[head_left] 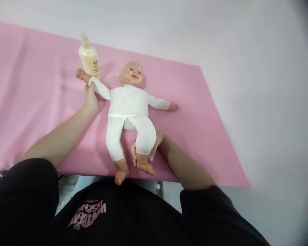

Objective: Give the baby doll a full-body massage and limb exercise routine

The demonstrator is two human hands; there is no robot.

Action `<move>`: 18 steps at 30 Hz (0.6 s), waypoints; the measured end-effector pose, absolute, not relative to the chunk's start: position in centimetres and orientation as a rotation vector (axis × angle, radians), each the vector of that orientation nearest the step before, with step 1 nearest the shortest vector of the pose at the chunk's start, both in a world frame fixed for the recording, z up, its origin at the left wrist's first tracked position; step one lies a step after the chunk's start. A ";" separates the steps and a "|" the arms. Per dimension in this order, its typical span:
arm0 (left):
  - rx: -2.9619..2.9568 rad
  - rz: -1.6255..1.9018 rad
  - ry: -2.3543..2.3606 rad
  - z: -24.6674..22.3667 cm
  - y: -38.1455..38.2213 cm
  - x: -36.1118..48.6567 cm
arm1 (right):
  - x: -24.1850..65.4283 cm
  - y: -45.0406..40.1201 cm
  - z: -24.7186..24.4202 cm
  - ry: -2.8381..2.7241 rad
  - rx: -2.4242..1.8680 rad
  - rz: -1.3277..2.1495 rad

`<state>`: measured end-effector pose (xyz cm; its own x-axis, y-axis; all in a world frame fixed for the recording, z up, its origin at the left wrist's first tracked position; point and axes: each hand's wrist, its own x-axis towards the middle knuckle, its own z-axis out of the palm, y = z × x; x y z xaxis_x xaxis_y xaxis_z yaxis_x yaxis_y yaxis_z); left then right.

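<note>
Two limbs of the doll [129, 102] are handled: left hand [91, 99] grasps the arm [100, 88] at left, right hand [158, 139] the leg [146, 135] at right; next move probably needs gentleness.

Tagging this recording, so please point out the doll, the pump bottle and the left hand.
Doll [129, 102]: head view, white-clothed chest.
Pump bottle [88, 58]: head view, bottle's body.
Left hand [91, 98]: head view, middle of the hand.

- White cloth-bodied baby doll [129, 102], centre: tan plastic head [131, 76].
- Rounded pale-yellow plastic pump bottle [88, 58], upper left: dark print [95, 64].
- Plain pink smooth sheet [41, 92], left through centre.
- Black short-sleeved shirt [133, 215], bottom: pink lettering [88, 216].
</note>
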<state>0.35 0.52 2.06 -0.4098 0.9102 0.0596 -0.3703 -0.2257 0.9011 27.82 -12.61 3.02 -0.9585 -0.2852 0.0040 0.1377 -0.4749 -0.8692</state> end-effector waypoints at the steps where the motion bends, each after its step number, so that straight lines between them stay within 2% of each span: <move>1: 0.698 1.783 1.052 2.3 0.5 0.5 | 27.8 -12.6 3.2 1.473 -0.237 -2.465; 4: 0.650 1.794 0.999 2.9 0.2 0.9 | 27.8 -12.4 3.3 1.560 -0.360 -2.339; 8: 0.697 1.763 1.057 3.1 0.0 0.9 | 27.8 -12.1 3.0 1.528 -0.310 -2.286; 18: 0.750 1.848 0.999 1.8 0.5 0.5 | 27.8 -13.0 2.7 1.554 -0.550 -2.495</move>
<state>0.53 0.48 1.76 -0.4307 0.8974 0.0955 -0.4118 -0.2896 0.8640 27.76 -13.03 2.65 -0.9214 -0.3158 0.2267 -0.0643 -0.4514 -0.8900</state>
